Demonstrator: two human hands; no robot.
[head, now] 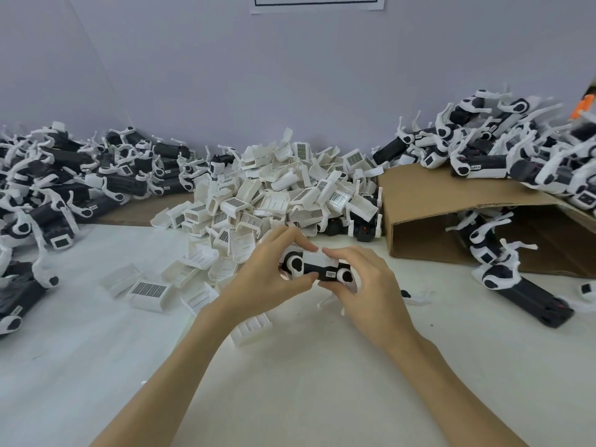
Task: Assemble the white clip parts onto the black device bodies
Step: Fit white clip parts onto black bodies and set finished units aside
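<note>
Left hand (269,272) grips one black body (314,271) | right hand (364,279) pinches its white clip (319,257)

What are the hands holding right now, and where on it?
Both hold one black device body: left hand grips its left end, right hand its right end.

A white bench (80,366) meets a pale lilac wall (193,75). A brown cardboard box (429,201) lies open on its side at right; a paper sheet (317,6) hangs far.
</note>
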